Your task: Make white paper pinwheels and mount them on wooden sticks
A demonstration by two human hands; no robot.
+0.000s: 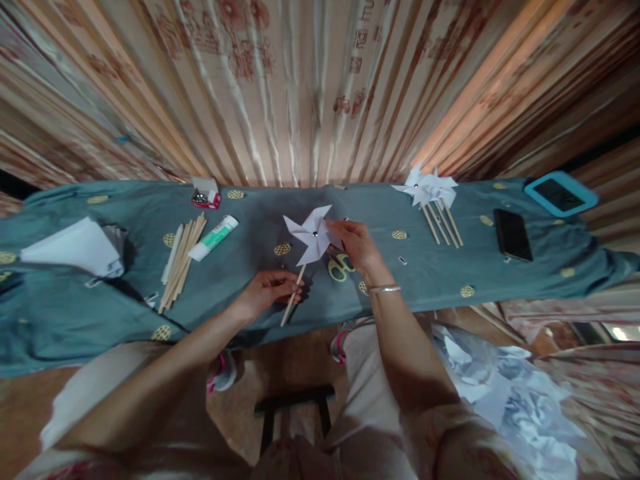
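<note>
A white paper pinwheel point(309, 241) with a dark pin at its centre is held up over the middle of the table. My left hand point(267, 293) is closed round its thin wooden stick point(293, 298), below the blades. At the right side, the fingers of my right hand point(359, 247) are closed on one of the paper blades. Scissors with yellow-green handles point(341, 268) lie just under that hand, their blades hidden.
A glue stick point(214, 238), wooden sticks point(183, 267) and a small box of pins point(205, 193) lie left, past them folded white paper point(75, 250). Several pinwheels point(427, 188), a phone point(513, 235) and a blue-framed tablet point(561, 194) lie right. Crumpled paper point(520, 400) fills a bag below.
</note>
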